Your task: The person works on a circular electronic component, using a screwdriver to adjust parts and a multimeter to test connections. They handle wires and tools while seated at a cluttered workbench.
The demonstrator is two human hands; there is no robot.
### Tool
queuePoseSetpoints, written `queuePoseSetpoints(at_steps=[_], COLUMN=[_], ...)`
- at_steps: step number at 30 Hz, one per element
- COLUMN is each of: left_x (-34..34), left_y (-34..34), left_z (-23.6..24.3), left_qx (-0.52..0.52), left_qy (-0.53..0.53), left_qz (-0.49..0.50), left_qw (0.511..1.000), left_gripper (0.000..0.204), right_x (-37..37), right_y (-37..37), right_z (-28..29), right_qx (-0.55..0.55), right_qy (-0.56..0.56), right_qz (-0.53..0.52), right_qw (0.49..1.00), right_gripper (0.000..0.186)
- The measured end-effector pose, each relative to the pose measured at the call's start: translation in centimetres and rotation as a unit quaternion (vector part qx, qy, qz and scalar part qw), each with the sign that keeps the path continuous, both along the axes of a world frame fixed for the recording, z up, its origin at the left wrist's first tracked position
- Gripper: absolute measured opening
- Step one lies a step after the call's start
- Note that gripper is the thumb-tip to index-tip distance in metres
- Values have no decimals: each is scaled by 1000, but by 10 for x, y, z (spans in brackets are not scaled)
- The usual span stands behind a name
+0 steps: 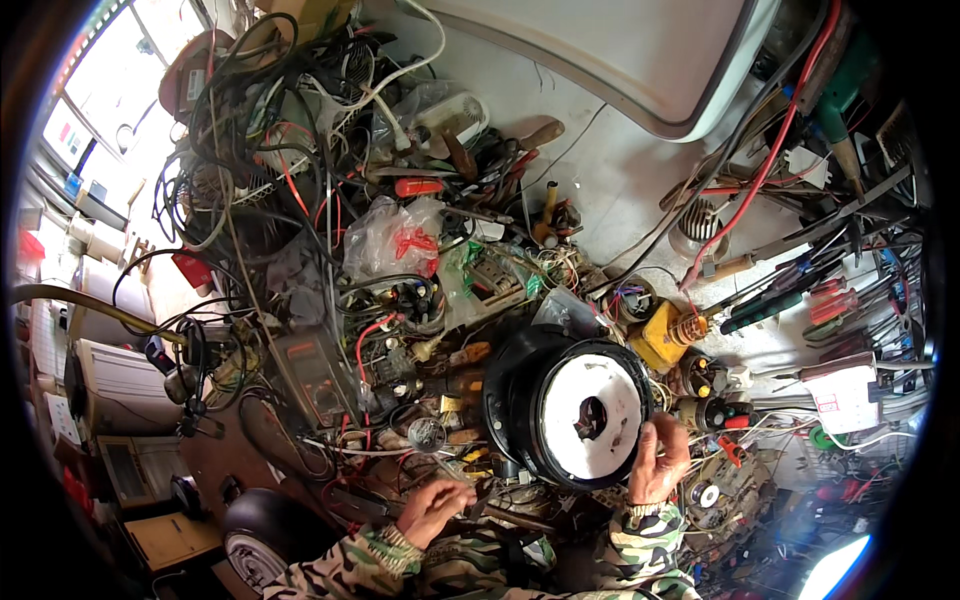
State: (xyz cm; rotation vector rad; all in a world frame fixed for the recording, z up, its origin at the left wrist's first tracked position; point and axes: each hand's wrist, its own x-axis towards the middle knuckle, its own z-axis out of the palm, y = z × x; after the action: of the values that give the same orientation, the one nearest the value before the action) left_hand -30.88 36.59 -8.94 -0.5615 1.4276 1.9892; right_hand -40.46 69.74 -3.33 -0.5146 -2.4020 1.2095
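Note:
A black round housing (498, 405) with a white foam-like disc (578, 452) set in its open end lies tilted on the cluttered bench. A ragged hole with something dark inside sits at the disc's middle. My right hand (658, 462) is at the housing's right rim, its fingers curled against the edge. Nearer me and to the left, my left hand (434, 508) is closed, thumb and fingers pressed together. A thin dark piece shows by its fingertips, but I cannot make out what it holds. Both sleeves are camouflage.
Tangled black cables (235, 130) heap up at the far left. Beyond the housing lie a clear plastic bag (385, 240) and a yellow part with a copper coil (662, 338). Several screwdrivers (830, 305) hang at the right. A small wheel (262, 545) stands at the lower left.

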Motion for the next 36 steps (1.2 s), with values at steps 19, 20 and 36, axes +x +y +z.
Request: queuePoseSetpoints(at_steps=[19, 20, 36], left_x=[41, 43, 45], left_y=[-39, -39, -40], left_z=[21, 16, -15], left_qx=[-61, -57, -35], left_qy=[-70, -68, -102], left_qz=[-6, 1, 11], left_qw=[996, 996, 994], left_gripper=[39, 38, 41], right_x=[-204, -211, -238], right_y=[-119, -115, -75], right_z=[-27, -29, -94], right_qx=[276, 284, 270], right_qy=[-137, -144, -24], right_qz=[341, 333, 351], right_qw=[888, 888, 896], right_gripper=[59, 60, 64])
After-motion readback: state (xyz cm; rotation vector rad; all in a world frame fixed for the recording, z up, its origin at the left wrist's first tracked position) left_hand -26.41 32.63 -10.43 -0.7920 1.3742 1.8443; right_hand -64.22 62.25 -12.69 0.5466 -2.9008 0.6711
